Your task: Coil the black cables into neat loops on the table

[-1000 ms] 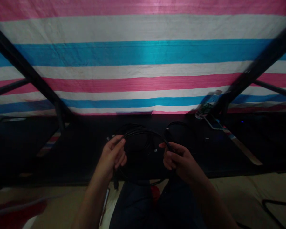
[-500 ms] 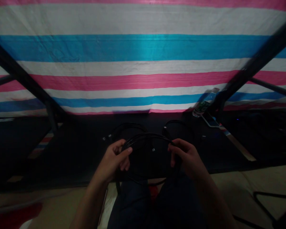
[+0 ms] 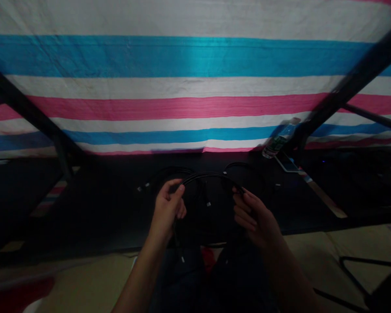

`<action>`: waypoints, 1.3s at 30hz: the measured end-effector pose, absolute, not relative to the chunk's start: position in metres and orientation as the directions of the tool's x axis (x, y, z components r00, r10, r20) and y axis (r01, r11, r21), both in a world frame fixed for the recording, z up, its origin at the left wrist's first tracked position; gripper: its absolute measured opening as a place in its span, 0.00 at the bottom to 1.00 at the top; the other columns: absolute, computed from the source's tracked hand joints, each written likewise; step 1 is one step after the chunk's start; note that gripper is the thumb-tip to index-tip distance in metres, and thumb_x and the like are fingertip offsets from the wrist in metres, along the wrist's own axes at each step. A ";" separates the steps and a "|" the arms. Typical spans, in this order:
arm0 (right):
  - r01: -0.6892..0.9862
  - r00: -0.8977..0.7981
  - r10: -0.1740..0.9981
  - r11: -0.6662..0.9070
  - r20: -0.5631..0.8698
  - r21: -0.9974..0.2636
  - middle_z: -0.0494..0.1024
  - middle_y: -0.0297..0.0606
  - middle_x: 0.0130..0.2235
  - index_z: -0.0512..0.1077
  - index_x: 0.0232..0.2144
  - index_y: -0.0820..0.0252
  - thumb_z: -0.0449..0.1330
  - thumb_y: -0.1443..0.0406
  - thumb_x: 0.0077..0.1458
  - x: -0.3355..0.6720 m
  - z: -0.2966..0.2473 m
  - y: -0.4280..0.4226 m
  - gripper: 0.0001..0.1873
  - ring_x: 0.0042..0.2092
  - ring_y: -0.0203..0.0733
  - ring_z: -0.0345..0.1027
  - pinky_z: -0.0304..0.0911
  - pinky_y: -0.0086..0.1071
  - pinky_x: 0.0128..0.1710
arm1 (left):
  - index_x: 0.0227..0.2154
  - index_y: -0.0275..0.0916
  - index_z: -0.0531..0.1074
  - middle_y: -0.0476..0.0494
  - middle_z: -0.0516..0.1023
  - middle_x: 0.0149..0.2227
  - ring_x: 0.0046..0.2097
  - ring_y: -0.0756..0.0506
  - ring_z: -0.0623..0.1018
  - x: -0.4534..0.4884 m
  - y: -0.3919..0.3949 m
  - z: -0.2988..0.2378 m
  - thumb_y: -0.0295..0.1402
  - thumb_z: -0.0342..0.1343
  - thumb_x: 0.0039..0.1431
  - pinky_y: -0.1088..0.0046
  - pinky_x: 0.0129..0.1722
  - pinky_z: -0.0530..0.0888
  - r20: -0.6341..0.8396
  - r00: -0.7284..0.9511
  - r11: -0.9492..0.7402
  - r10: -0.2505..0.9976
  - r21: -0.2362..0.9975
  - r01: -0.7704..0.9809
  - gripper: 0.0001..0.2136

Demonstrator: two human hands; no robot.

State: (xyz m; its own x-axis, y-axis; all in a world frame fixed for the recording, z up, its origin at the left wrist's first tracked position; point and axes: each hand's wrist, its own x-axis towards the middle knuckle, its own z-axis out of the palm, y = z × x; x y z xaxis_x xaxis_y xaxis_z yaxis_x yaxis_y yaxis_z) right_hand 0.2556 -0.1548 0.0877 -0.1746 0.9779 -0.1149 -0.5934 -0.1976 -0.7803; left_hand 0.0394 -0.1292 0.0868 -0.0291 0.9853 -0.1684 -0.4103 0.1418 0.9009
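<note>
The person's two hands are holding a thin, glossy black cable (image 3: 206,174), which is arching between them in a few close strands above the near part of a wide, matt black surface (image 3: 101,204). The left hand (image 3: 170,202) is pinching the arc's left side between thumb and fingers, and the right hand (image 3: 254,213) is pinching its right side, the other fingers curling loosely below. A slim, pale-tipped dark connector (image 3: 183,259) is hanging under the left hand, seemingly belonging to the held cable; the lower part of the loop is getting lost in the dark above the lap. The step in hand appears to be gathering or shaping this cable into a coil, and the next move is probably calling for a steady pinch on both sides so that the strands are staying together, with the loose end being kept in check. Beyond the hands, a coiled black cable with pale plug ends (image 3: 177,168) is lying to the left and a smaller black cable loop (image 3: 239,164) to the right. Farther right, a clear plastic bottle with a green label (image 3: 278,142) is leaning beside a flat, pale-edged phone (image 3: 287,164).
</note>
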 end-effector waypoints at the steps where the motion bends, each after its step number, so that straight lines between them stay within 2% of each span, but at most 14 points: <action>1: -0.594 -0.117 0.984 -0.176 -0.132 -0.785 0.53 0.22 0.22 0.76 0.40 0.60 0.66 0.59 0.55 0.259 0.087 -0.152 0.13 0.17 0.23 0.34 0.40 0.18 0.11 | 0.46 0.41 0.70 0.64 0.58 0.13 0.14 0.55 0.57 0.043 -0.129 0.085 0.40 0.68 0.52 0.80 0.15 0.60 -0.180 0.003 0.167 0.984 0.903 -0.395 0.21; 3: -0.564 -0.009 0.984 -0.152 -0.178 -0.812 0.51 0.22 0.22 0.77 0.38 0.62 0.68 0.59 0.54 0.267 0.087 -0.144 0.13 0.18 0.23 0.34 0.41 0.18 0.12 | 0.50 0.41 0.69 0.63 0.60 0.15 0.14 0.55 0.59 0.049 -0.127 0.081 0.39 0.68 0.51 0.80 0.15 0.62 -0.200 0.042 0.202 0.979 0.913 -0.355 0.25; 6: -0.474 0.115 0.975 -0.116 -0.192 -0.873 0.53 0.22 0.21 0.76 0.33 0.62 0.71 0.60 0.49 0.284 0.089 -0.135 0.12 0.18 0.23 0.37 0.41 0.18 0.12 | 0.49 0.39 0.70 0.62 0.60 0.13 0.12 0.53 0.60 0.059 -0.119 0.074 0.41 0.64 0.53 0.79 0.13 0.61 -0.194 0.060 0.203 0.979 0.934 -0.292 0.22; 10: -0.332 0.286 0.954 0.009 -0.091 -0.943 0.61 0.24 0.21 0.77 0.38 0.58 0.73 0.63 0.45 0.305 0.091 -0.125 0.16 0.18 0.25 0.47 0.47 0.21 0.13 | 0.29 0.38 0.70 0.60 0.58 0.10 0.12 0.53 0.60 0.076 -0.097 0.065 0.41 0.65 0.50 0.77 0.14 0.62 -0.204 0.116 0.232 0.972 0.909 -0.347 0.13; 13: -0.232 0.380 0.925 0.074 -0.020 -0.970 0.70 0.28 0.25 0.78 0.43 0.58 0.73 0.64 0.43 0.317 0.087 -0.115 0.22 0.22 0.29 0.58 0.58 0.25 0.18 | 0.21 0.41 0.60 0.60 0.56 0.12 0.14 0.55 0.58 0.104 -0.076 0.055 0.42 0.64 0.49 0.77 0.16 0.63 -0.226 0.085 0.241 0.970 0.867 -0.436 0.18; 16: -0.105 0.457 0.889 0.095 0.037 -0.990 0.73 0.30 0.27 0.79 0.45 0.59 0.72 0.63 0.43 0.331 0.074 -0.101 0.24 0.25 0.32 0.64 0.63 0.27 0.22 | 0.24 0.42 0.58 0.61 0.54 0.16 0.15 0.55 0.57 0.142 -0.055 0.042 0.42 0.58 0.56 0.78 0.17 0.62 -0.241 0.010 0.226 0.970 0.893 -0.389 0.15; 20: 0.072 0.623 0.778 0.049 0.083 -0.996 0.75 0.33 0.25 0.78 0.50 0.65 0.69 0.61 0.44 0.363 0.047 -0.075 0.28 0.24 0.33 0.65 0.62 0.29 0.22 | 0.37 0.37 0.68 0.53 0.68 0.23 0.20 0.52 0.69 0.188 -0.027 0.023 0.34 0.53 0.61 0.76 0.24 0.70 -0.206 -0.055 0.186 0.977 0.950 -0.251 0.06; 24: 0.332 0.659 0.737 -0.109 0.148 -0.937 0.80 0.44 0.28 0.78 0.49 0.72 0.63 0.61 0.46 0.400 0.016 -0.050 0.29 0.27 0.40 0.70 0.66 0.34 0.27 | 0.49 0.34 0.71 0.34 0.79 0.44 0.45 0.42 0.79 0.214 -0.011 0.009 0.26 0.53 0.60 0.64 0.48 0.75 -0.080 -0.120 0.075 0.990 0.996 -0.051 0.14; 26: 0.417 0.645 0.748 -0.175 0.155 -0.892 0.81 0.48 0.29 0.79 0.48 0.74 0.61 0.62 0.46 0.412 0.001 -0.041 0.28 0.28 0.44 0.72 0.68 0.37 0.29 | 0.52 0.33 0.72 0.29 0.76 0.53 0.57 0.38 0.74 0.220 -0.012 0.002 0.24 0.52 0.59 0.58 0.60 0.67 -0.008 -0.117 0.014 0.993 0.999 0.051 0.17; 28: 0.459 0.644 0.750 -0.219 0.152 -0.861 0.81 0.51 0.29 0.80 0.46 0.75 0.60 0.63 0.45 0.419 -0.011 -0.036 0.27 0.30 0.48 0.74 0.69 0.42 0.33 | 0.53 0.30 0.72 0.27 0.74 0.56 0.62 0.36 0.69 0.225 -0.017 -0.005 0.23 0.52 0.59 0.55 0.65 0.61 0.044 -0.094 -0.030 0.995 0.990 0.138 0.19; 31: 0.542 0.631 0.751 -0.247 0.195 -0.803 0.82 0.56 0.35 0.82 0.41 0.72 0.59 0.64 0.45 0.421 -0.020 -0.034 0.23 0.38 0.55 0.76 0.69 0.49 0.44 | 0.55 0.28 0.71 0.25 0.70 0.60 0.66 0.34 0.64 0.229 -0.025 -0.015 0.24 0.53 0.58 0.53 0.67 0.57 0.092 -0.052 -0.078 0.994 0.971 0.228 0.22; 34: 0.614 0.600 0.750 -0.209 0.279 -0.761 0.80 0.56 0.47 0.81 0.43 0.68 0.57 0.63 0.49 0.421 -0.022 -0.044 0.22 0.50 0.56 0.72 0.63 0.50 0.55 | 0.60 0.28 0.68 0.24 0.63 0.66 0.68 0.33 0.60 0.230 -0.031 -0.023 0.27 0.53 0.59 0.52 0.68 0.55 0.138 0.008 -0.133 0.990 0.934 0.332 0.25; 36: 0.666 0.585 0.727 -0.179 0.359 -0.724 0.77 0.56 0.51 0.79 0.47 0.68 0.55 0.61 0.52 0.423 -0.025 -0.059 0.24 0.53 0.56 0.70 0.61 0.49 0.57 | 0.62 0.26 0.64 0.23 0.59 0.67 0.69 0.33 0.58 0.228 -0.035 -0.027 0.28 0.52 0.60 0.53 0.68 0.56 0.154 0.046 -0.160 0.987 0.909 0.386 0.26; 39: 0.723 0.587 0.684 -0.203 0.433 -0.660 0.76 0.59 0.49 0.77 0.50 0.71 0.54 0.59 0.53 0.428 -0.038 -0.092 0.27 0.51 0.57 0.69 0.63 0.51 0.55 | 0.63 0.25 0.62 0.21 0.57 0.68 0.70 0.34 0.57 0.220 -0.044 -0.030 0.29 0.50 0.62 0.53 0.68 0.57 0.144 0.058 -0.155 0.988 0.907 0.391 0.26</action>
State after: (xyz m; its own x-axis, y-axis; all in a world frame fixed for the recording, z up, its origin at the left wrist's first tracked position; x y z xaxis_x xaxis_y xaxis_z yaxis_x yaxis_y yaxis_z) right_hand 0.4285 -0.0918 -0.0382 0.5873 0.6839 0.4330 0.7230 -0.2028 -0.6604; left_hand 0.2200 -0.0437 -0.0302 0.0584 0.9879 0.1438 0.3910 -0.1552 0.9072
